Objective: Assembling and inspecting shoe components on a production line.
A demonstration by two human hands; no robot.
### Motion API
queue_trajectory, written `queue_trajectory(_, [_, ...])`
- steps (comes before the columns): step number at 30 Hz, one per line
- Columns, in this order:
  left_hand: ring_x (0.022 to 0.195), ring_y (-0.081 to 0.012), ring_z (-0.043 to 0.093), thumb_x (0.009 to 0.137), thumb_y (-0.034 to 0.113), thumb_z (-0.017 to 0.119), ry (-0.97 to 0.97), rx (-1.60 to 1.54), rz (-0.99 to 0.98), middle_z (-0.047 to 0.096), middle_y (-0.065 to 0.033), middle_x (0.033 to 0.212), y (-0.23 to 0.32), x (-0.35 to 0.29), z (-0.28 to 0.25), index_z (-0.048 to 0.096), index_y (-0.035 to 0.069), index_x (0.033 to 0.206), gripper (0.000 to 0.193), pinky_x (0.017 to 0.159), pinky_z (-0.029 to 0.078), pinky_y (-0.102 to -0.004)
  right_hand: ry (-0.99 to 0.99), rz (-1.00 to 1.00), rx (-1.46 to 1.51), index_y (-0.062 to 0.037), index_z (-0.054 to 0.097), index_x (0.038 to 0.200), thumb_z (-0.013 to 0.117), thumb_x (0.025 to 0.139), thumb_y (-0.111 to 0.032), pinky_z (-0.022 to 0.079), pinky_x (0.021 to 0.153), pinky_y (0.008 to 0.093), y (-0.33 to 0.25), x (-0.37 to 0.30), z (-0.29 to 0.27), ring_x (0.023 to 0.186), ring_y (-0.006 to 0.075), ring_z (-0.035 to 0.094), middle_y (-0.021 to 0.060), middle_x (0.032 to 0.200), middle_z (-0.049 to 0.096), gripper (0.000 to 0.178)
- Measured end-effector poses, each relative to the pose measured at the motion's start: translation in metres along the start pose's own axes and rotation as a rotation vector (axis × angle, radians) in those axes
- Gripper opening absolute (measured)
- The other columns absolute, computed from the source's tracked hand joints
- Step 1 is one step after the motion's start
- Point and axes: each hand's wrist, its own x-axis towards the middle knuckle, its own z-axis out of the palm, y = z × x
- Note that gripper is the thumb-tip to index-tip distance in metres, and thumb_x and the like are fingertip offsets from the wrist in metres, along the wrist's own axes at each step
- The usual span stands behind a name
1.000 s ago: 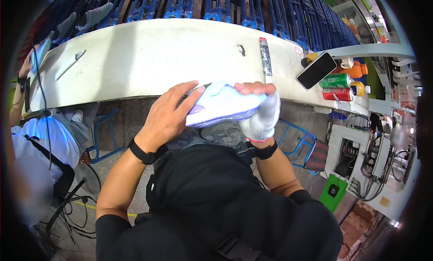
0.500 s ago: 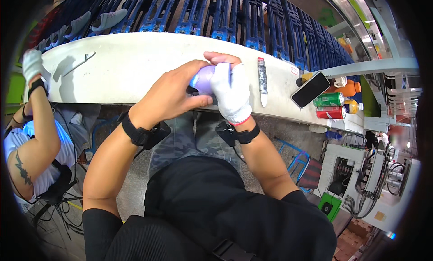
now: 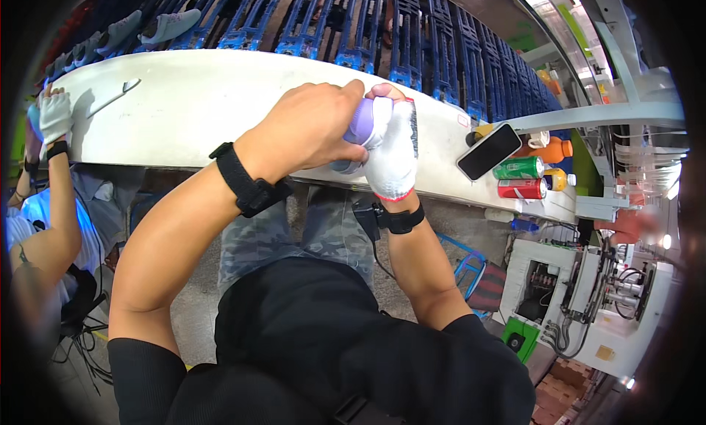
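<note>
My left hand (image 3: pixel 305 127), bare, curls its fingers and thumb round a lavender shoe (image 3: pixel 359 122), mostly hidden by the hands. My right hand (image 3: pixel 391 154) wears a white knit glove with a red edge, bare fingertips showing at the top, and grips the shoe's other side. A pale band shows between the hands, and a greyish-lavender part hangs below my left thumb. Both hands are above the near edge of the white table (image 3: pixel 213 94). A dark-wrapped tool (image 3: pixel 414 121) lies on the table, partly covered by the right glove.
A phone (image 3: pixel 489 152), a green can (image 3: pixel 519 168), a red can (image 3: pixel 522 188) and bottles (image 3: pixel 555 148) are at the right. A thin white tool (image 3: pixel 114 99) lies left. Beyond runs a blue roller conveyor (image 3: pixel 353 28) carrying shoes (image 3: pixel 170 26). A co-worker's gloved hand (image 3: pixel 55 116) is far left.
My left hand has turned over the top of the shoe, its wrist raised, and both hands have shifted slightly right. The right glove now partly covers the dark-wrapped tool. The co-worker's hand has moved lower.
</note>
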Motion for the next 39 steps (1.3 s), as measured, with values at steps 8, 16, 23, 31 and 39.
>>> queue_trajectory(8, [0.09,-0.0387,0.077,0.077,0.033,0.096,0.057,0.07,0.084,0.077,-0.0183,0.094,0.03,0.003,0.021,0.063,0.002,0.118,0.061,0.079,0.061,-0.0465,0.135,-0.348,-0.591,0.0056,0.071,0.125,0.043,0.116,-0.018,0.055,0.098,0.0405,-0.014,-0.018,-0.021,0.11,0.0289,0.071,0.0178,0.121,0.073,0.037])
queue_trajectory(16, [0.116,-0.0422,0.071,0.067,0.019,0.099,0.006,0.088,0.105,0.059,-0.0197,0.145,0.028,-0.049,-0.021,0.057,0.009,0.146,0.091,0.092,0.061,-0.0496,-0.001,-0.398,-0.665,0.0055,0.056,0.153,0.082,0.099,-0.032,0.055,0.111,0.0446,-0.01,-0.067,-0.014,0.129,0.0387,0.071,0.0251,0.142,0.07,0.071])
queue_trajectory(23, [0.143,-0.0441,0.058,0.072,0.035,0.099,0.001,-0.353,-0.205,0.047,-0.0235,0.163,0.022,-0.127,-0.002,0.055,0.004,0.153,0.098,0.119,0.049,-0.0502,-0.184,-0.477,-0.963,-0.0016,0.067,0.142,0.094,0.077,-0.035,0.06,0.099,0.0457,0.034,-0.08,-0.017,0.119,0.0354,0.075,0.0186,0.134,0.075,0.078])
queue_trajectory(31, [0.129,-0.0427,0.07,0.081,0.017,0.09,0.277,-0.239,-0.155,0.06,-0.023,0.155,0.011,-0.144,0.03,0.067,0.008,0.143,0.067,0.102,0.061,-0.0478,-0.301,-0.53,-0.969,-0.0025,0.074,0.127,0.091,0.072,-0.059,0.061,0.095,0.0432,0.027,-0.065,-0.017,0.111,0.0349,0.078,0.0149,0.123,0.08,0.081])
queue_trajectory(39, [0.132,-0.0441,0.067,0.082,0.02,0.093,0.282,-0.178,-0.171,0.061,-0.0256,0.149,0.023,-0.136,0.021,0.05,0.003,0.157,0.088,0.108,0.058,-0.0488,-0.412,-0.29,-1.065,-0.0051,0.075,0.127,0.093,0.071,-0.057,0.062,0.095,0.042,0.019,-0.059,-0.015,0.107,0.0348,0.079,0.0172,0.112,0.08,0.078])
